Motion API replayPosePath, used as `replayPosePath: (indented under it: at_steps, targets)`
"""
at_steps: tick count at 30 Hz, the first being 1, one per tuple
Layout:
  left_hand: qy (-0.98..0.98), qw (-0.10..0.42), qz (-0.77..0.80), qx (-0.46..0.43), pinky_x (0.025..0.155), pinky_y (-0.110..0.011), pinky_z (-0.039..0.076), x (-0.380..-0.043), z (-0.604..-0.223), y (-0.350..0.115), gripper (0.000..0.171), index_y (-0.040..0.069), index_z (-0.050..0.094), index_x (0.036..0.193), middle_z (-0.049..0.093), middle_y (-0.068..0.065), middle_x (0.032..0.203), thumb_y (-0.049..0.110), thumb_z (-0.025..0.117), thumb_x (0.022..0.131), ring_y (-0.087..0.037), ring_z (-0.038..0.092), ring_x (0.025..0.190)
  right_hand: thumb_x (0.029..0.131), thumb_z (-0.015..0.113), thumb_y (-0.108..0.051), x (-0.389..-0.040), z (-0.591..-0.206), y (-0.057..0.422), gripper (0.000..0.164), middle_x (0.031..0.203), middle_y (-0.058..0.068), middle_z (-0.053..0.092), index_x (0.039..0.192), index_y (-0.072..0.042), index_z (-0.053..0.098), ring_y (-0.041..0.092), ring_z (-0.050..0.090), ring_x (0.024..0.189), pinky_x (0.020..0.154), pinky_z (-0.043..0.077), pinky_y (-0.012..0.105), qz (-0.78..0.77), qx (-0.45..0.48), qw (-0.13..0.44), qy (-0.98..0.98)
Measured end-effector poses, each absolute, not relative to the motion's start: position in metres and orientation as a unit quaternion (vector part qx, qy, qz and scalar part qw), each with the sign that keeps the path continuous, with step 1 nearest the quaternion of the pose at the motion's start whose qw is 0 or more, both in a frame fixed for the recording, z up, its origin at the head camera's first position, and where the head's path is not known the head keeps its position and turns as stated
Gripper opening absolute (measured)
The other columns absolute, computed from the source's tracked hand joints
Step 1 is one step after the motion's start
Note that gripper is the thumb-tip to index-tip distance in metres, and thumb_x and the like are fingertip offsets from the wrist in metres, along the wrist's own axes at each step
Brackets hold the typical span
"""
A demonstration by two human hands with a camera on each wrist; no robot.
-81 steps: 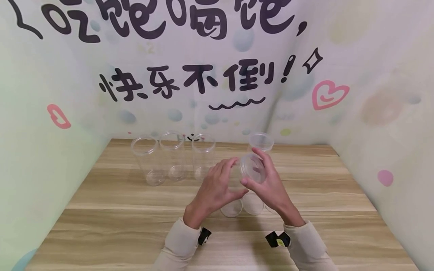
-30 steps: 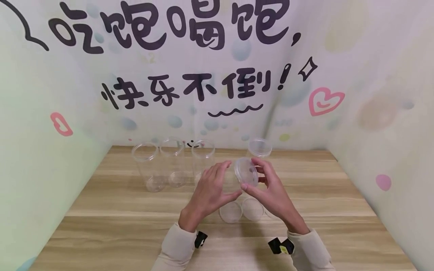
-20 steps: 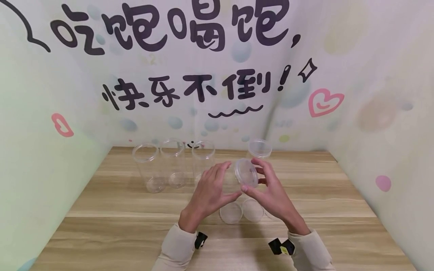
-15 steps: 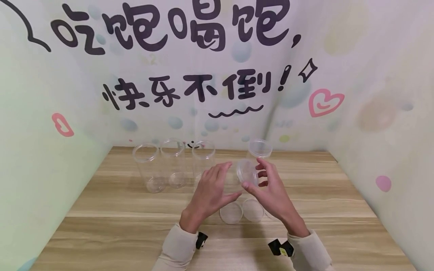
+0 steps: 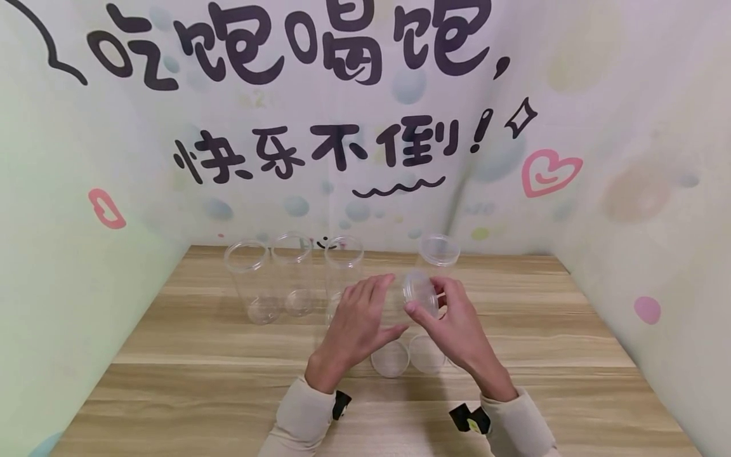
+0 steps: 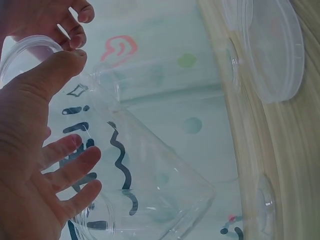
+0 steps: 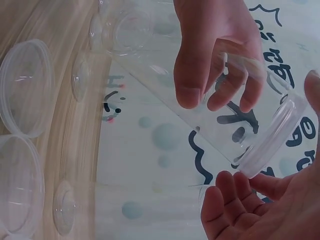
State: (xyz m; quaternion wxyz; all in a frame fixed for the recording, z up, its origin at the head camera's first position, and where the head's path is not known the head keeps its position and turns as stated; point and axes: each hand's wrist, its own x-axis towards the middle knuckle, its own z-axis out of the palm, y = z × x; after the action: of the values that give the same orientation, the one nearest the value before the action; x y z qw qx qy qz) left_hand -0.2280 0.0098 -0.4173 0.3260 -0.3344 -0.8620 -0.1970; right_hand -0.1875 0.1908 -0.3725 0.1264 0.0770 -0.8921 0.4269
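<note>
A clear plastic jar (image 7: 165, 80) is held tilted above the table, its lidded end towards the right. My left hand (image 5: 354, 327) grips the jar body, thumb on the near side and fingers on the far side. A translucent round lid (image 5: 421, 296) covers the jar's mouth. My right hand (image 5: 459, 327) holds this lid by its rim, thumb in front and fingers curled behind. In the right wrist view, the right hand's fingertips touch the lid's edge. Both hands partly hide the jar in the head view.
Three lidless clear jars, including the leftmost jar (image 5: 247, 285), stand upright at the back left. Another jar (image 5: 440, 249), apparently lidded, stands behind my right hand. Loose lids (image 5: 389, 359) lie on the wooden table (image 5: 228, 393) below my hands. A printed cloth (image 5: 320, 158) hangs behind.
The held lid has turned from facing the head camera to facing more rightward. My right hand's fingers have shifted around its rim. My left hand keeps its grip on the jar.
</note>
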Motion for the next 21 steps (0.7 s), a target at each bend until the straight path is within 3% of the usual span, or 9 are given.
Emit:
replayPosePath:
  at_steps: [9,21]
  targets:
    - [-0.862,0.318,-0.202,-0.340,0.087,-0.041,0.042,-0.2282,-0.4157,0.0087,0.084,0.007,0.038,0.130,0.050,-0.006,0.120,0.052,0.070,0.067,-0.021,0.050,0.108,0.076,0.067,-0.044,-0.1877,-0.3699,0.1925,0.062,0.111,0.002,0.044,0.127,-0.016,0.044,0.015,0.047,0.092,0.065,0.045,0.029,0.430,0.107,0.119,-0.888]
    - [-0.859,0.308,-0.216,-0.347,0.087,-0.040,0.041,-0.2290,-0.4147,0.0074,0.084,0.007,0.038,0.130,0.049,-0.005,0.120,0.053,0.069,0.067,-0.020,0.049,0.109,0.078,0.068,-0.035,-0.1872,-0.3675,0.1972,0.065,0.119,0.003,0.040,0.133,-0.018,0.039,0.017,0.043,0.102,0.077,0.043,0.038,0.451,0.151,0.106,-0.873]
